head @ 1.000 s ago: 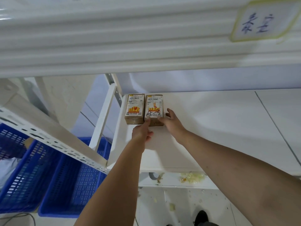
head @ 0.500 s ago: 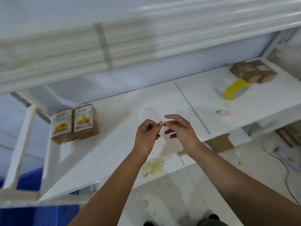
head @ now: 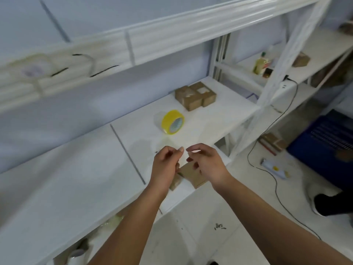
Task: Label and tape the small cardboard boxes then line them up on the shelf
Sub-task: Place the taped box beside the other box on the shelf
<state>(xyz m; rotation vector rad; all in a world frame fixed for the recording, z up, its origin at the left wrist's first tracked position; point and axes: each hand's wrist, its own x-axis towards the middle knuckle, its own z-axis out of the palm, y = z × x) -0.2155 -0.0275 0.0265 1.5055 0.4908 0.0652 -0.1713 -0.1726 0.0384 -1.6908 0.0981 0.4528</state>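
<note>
- Head view: a small cardboard box (head: 193,175) lies at the front edge of the shelf (head: 86,178), centre frame, under and between both hands, cornerwise to the edge.
- The tape roll (head: 172,122) sits up-frame.
- The left hand (head: 165,165) is curled, thumb to forefinger; blur hides any pinch.
- The right hand (head: 207,163) hovers loosely curled, empty, seemingly nearer the box.

White shelf (head: 76,178) with yellow tape roll (head: 172,122), cluster of small cardboard boxes (head: 194,95), cardboard piece (head: 193,176) near front edge.
</note>
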